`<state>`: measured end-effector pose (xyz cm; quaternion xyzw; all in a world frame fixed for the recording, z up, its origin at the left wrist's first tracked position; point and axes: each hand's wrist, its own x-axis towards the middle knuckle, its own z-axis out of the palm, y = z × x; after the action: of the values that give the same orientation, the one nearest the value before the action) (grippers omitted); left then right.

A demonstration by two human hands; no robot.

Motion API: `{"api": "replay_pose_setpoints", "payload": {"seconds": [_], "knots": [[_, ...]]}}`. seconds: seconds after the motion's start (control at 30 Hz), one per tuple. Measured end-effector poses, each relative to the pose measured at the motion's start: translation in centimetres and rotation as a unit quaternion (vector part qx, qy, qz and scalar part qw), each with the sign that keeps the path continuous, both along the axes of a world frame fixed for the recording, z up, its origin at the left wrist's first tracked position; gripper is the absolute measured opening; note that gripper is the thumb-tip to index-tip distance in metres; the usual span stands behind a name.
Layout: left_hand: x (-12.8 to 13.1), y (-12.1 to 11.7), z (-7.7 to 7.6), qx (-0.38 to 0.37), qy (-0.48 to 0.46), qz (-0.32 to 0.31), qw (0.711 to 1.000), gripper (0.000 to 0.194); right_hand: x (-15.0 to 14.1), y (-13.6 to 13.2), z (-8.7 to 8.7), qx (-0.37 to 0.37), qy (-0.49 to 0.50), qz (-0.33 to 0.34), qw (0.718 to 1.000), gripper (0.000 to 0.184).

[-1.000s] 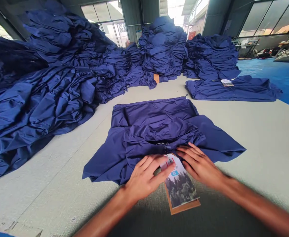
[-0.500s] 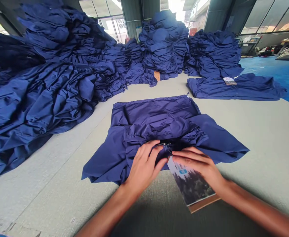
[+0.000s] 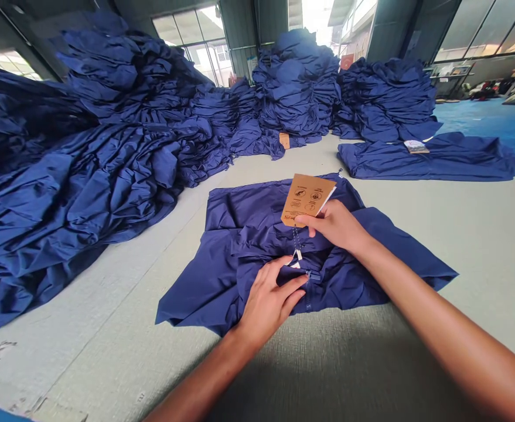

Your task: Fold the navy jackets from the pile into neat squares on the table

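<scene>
A navy blue jacket (image 3: 248, 234) lies spread on the table in front of me, its zipper (image 3: 309, 296) at the near edge. My right hand (image 3: 334, 225) pinches a brown cardboard hang tag (image 3: 307, 199) above the jacket, printed side with small icons up. A thin dotted cord (image 3: 296, 237) runs from the tag down to a small white label (image 3: 295, 265) at the collar. My left hand (image 3: 275, 296) rests on the fabric by that label and the zipper pull, fingers spread.
Large heaps of navy garments (image 3: 120, 170) cover the left and back of the pale table (image 3: 120, 299). A folded navy garment (image 3: 459, 158) with a tag (image 3: 416, 146) on it lies at the back right. Another brown tag (image 3: 284, 140) shows by the rear pile.
My right hand has lifted the hang tag from the near side up over the jacket, turning its brown side up. The left hand stays at the collar, where the zipper now shows.
</scene>
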<state>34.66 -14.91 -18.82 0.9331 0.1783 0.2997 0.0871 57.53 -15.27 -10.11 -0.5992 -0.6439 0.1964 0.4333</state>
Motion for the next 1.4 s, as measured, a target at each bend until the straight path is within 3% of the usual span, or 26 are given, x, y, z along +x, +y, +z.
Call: {"api": "replay_pose_setpoints", "payload": {"seconds": [0.13, 0.3, 0.43, 0.53, 0.63, 0.73, 0.87, 1.0, 1.13, 1.23, 1.4], "knots": [[0.1, 0.1, 0.3, -0.095, -0.011, 0.012, 0.995, 0.026, -0.2, 0.3, -0.5, -0.016, 0.030, 0.046, 0.998, 0.025], [0.6, 1.4, 3.0, -0.201, 0.007, 0.089, 0.975, 0.026, 0.5, -0.4, 0.9, -0.042, 0.089, 0.115, 0.988, 0.029], [1.5, 4.5, 5.8, -0.247, 0.135, 0.048, 0.958, 0.018, 0.6, -0.9, 1.6, -0.086, 0.136, 0.151, 0.975, 0.030], [2.4, 7.0, 6.9, -0.302, 0.148, -0.030, 0.941, 0.019, 0.6, -0.9, 1.3, -0.129, 0.165, 0.128, 0.969, 0.029], [3.2, 8.3, 6.8, -0.353, 0.092, -0.089, 0.927, 0.020, 0.4, -0.3, 0.6, -0.142, 0.210, 0.118, 0.960, 0.029], [3.6, 8.4, 5.7, -0.413, 0.043, -0.097, 0.905, 0.017, 0.1, 0.3, -0.4, -0.120, 0.251, 0.124, 0.952, 0.030], [3.3, 8.2, 4.0, -0.469, -0.002, -0.094, 0.878, 0.018, -0.6, 1.0, -1.6, -0.089, 0.302, 0.081, 0.946, 0.030], [2.9, 8.2, 3.1, -0.488, -0.027, -0.079, 0.869, 0.023, -0.7, 1.0, -1.9, -0.075, 0.371, 0.068, 0.923, 0.033], [2.6, 8.3, 3.2, -0.485, -0.019, -0.092, 0.869, 0.025, 0.7, 0.5, -1.0, -0.069, 0.391, 0.048, 0.917, 0.031], [2.3, 8.4, 3.8, -0.447, -0.031, -0.075, 0.891, 0.020, 2.3, 0.0, -0.1, -0.072, 0.390, 0.038, 0.917, 0.029], [1.0, 8.8, 5.3, -0.350, -0.024, -0.037, 0.936, 0.031, 4.4, -0.3, 0.5, -0.064, 0.399, 0.010, 0.915, 0.026]]}}
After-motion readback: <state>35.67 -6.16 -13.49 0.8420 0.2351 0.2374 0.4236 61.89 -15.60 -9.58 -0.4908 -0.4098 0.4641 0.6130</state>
